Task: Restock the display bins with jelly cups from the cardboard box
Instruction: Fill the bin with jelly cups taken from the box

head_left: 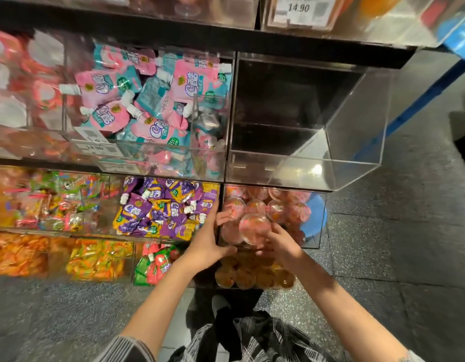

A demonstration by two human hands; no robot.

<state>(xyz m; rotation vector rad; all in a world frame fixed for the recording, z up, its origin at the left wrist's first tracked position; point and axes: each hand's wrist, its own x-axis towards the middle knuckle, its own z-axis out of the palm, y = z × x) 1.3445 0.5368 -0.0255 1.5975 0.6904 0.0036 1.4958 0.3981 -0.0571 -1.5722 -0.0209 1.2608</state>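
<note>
A person is standing at a shop display of clear acrylic bins, looking down at both hands. The right hand [277,242] is holding a pink jelly cup [253,227] from below, fingers curled round its rim, and is lowering it into the pink-cup bin [321,232] in the middle row on the right. The left hand [209,242] is lying flat and relaxed against that bin's left wall, thumb spread along the front edge, fingertips reaching into the bin beside the cups; it is gripping nothing. The cardboard box is not in view.

To do this step well, I judge the cup should be going in lid up and settling into a gap between its neighbours rather than balancing on top, with the left hand steadying the bin.

The cups are round, shallow, clear plastic with glossy film lids, so they look slippery and likely to roll. Below sits a bin of amber jelly cups [254,275], the same shape. Above is an empty bin [356,142] with hard, reflective, sloping walls. To the left, soft foil pouches are filling other bins: purple pouches [160,210] and pink-and-teal pouches [137,100] with white screw caps. The floor [396,257] is dark and speckled.
</note>
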